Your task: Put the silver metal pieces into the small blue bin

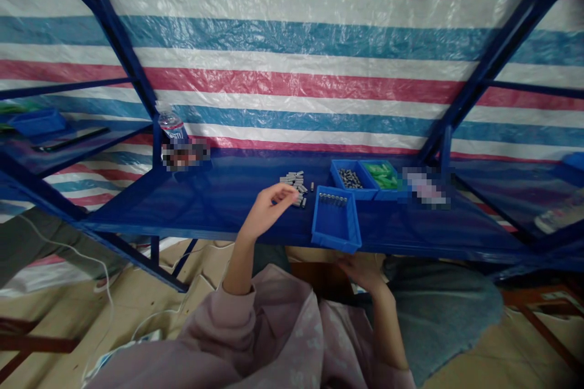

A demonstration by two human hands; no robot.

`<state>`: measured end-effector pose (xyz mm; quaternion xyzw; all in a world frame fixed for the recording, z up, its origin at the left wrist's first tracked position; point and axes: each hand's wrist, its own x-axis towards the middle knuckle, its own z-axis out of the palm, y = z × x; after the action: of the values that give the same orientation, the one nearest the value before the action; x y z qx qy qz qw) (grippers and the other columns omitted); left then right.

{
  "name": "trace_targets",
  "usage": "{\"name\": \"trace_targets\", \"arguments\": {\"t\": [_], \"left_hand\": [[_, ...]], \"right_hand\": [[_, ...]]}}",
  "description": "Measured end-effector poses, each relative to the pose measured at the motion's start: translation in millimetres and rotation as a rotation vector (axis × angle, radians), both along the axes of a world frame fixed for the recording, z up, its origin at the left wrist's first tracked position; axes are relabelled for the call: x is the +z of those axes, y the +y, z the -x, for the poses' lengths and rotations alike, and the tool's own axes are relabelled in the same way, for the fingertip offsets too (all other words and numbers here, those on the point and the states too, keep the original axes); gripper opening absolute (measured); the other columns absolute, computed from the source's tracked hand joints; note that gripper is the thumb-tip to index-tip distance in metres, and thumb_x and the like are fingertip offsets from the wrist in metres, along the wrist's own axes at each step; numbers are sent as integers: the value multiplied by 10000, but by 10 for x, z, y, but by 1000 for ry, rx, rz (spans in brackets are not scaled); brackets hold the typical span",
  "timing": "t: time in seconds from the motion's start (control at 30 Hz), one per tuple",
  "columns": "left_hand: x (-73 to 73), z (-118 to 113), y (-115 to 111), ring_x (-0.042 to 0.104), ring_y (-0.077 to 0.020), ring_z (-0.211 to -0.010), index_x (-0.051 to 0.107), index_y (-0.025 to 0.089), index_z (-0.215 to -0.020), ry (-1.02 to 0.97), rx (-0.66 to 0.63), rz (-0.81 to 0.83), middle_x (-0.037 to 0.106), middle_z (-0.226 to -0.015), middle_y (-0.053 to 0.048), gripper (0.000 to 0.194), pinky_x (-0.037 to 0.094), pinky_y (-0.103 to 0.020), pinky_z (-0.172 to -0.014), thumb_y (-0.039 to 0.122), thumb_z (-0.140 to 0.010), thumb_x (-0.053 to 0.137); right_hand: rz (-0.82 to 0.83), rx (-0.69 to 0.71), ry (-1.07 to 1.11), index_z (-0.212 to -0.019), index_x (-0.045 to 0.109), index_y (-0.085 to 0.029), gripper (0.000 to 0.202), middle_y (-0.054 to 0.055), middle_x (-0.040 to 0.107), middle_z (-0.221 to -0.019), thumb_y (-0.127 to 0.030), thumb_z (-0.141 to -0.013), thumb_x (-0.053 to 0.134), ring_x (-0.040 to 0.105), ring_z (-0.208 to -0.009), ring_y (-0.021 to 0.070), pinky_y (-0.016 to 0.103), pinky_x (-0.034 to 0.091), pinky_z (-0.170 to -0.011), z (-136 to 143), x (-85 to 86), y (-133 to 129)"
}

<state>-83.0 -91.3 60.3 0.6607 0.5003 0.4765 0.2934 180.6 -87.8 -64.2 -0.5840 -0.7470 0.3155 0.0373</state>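
Left hand (272, 202): fingers curled at the metal pieces' (297, 182) eight o'clock; cannot tell if gripping.
Right hand (362, 272): below the table (228, 188), finger state unclear.
Tray (336, 226): pieces' four o'clock, likely for easy reach.

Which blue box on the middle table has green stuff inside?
The back right box: it holds green things, while the back left box and front box hold small metal pieces.

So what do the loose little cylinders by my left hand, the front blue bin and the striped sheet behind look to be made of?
Loose cylinders: probably metal, grey with a slight sheen.
Front blue bin: likely moulded plastic, smooth, one even colour throughout.
Striped sheet: seemingly plastic tarpaulin, glossy, its crinkles catching bright highlights.
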Motion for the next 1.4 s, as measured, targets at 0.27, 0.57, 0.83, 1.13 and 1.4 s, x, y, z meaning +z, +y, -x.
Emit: {"name": "trace_targets", "arguments": {"t": [0.27, 0.57, 0.83, 1.13, 1.4], "left_hand": [[-669, 202, 436, 595, -168, -902, 637, 186, -949, 270, 383, -107, 666, -954, -40, 153, 459, -302, -848, 266, -835, 572], [-662, -4, 496, 578, -180, -882, 656, 213, -954, 405, 404, -126, 640, -896, -27, 149, 442, -312, -831, 211, -815, 601], [-645, -89, 387, 571, -192, -886, 660, 229, -871, 505, 250, -108, 639, -858, -8, 175, 408, -323, -819, 318, -738, 730], [-767, -56, 395, 576, -192, -900, 623, 194, -838, 431, 211, -119, 595, -908, -35, 111, 455, -316, -811, 247, -769, 692], [-816, -37, 427, 597, -157, -785, 628, 187, -915, 205, 252, -105, 645, -879, -24, 209, 492, -312, -772, 165, -722, 706]], "right_hand": [[112, 88, 582, -903, 651, -173, 397, 55, 665, -779, -522, -887, 461, 615, -700, 162, 262, 486, -660, -314, 745, -375], [-107, -179, 685, -782, 559, -179, 397, -22, 530, -604, -574, -769, 604, 494, -468, 91, 195, 330, -381, -212, 1068, 209], [-121, -247, 663, -688, 434, -217, 392, -65, 463, -461, -549, -728, 637, 474, -370, 108, 200, 321, -317, -16, 888, 532], [-178, -287, 842, -609, 357, -223, 392, -85, 373, -436, -495, -767, 590, 395, -356, 75, 192, 276, -336, 178, 663, 563], [-166, -297, 934, -608, 341, -224, 401, -91, 341, -471, -471, -741, 628, 357, -382, 69, 201, 285, -366, 196, 616, 615]]}}
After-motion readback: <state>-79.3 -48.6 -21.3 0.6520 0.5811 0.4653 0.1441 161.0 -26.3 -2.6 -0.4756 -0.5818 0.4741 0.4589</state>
